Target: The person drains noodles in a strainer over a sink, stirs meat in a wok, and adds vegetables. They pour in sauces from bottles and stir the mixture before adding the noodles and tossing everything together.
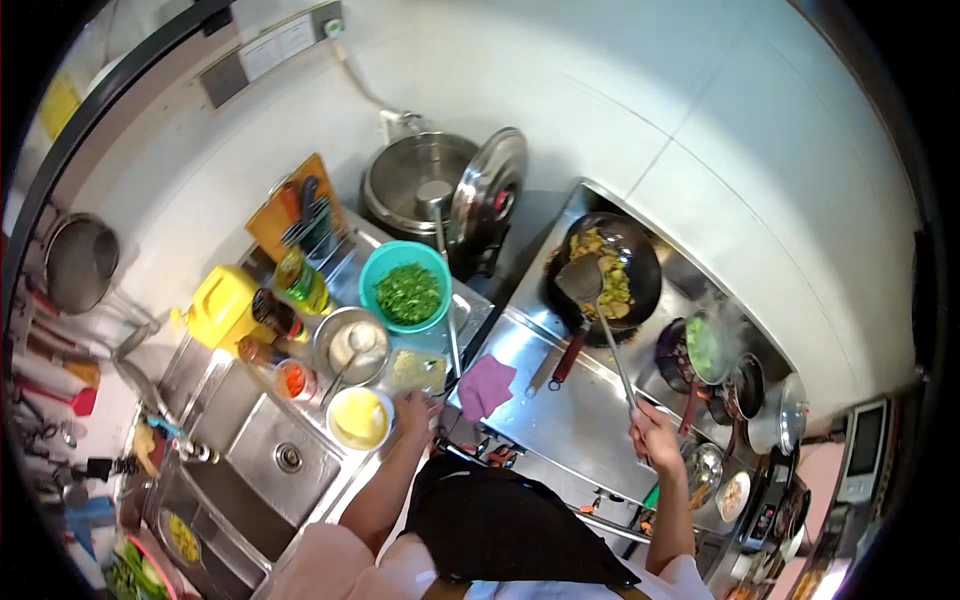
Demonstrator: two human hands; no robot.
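My right hand (656, 438) is closed around the long handle of a wok spatula (580, 279). The spatula's broad metal head lies in a dark wok (640, 275), over chopped green and yellow-brown food (614, 290). My left hand (415, 412) is at the counter edge with its fingers apart and nothing visible in them. Close beside it are a bowl of yellow contents (360, 418) and a clear tub of pale minced stuff (418, 370). A purple cloth (487, 387) lies to the right of that hand.
A teal bowl of chopped greens (440, 262), a metal bowl of white powder (330, 350) and several bottles stand on the left counter. Beyond are a large pot (385, 185) and its leaning lid (492, 190). A steaming pan (705, 350) sits right; a sink (262, 425) is left.
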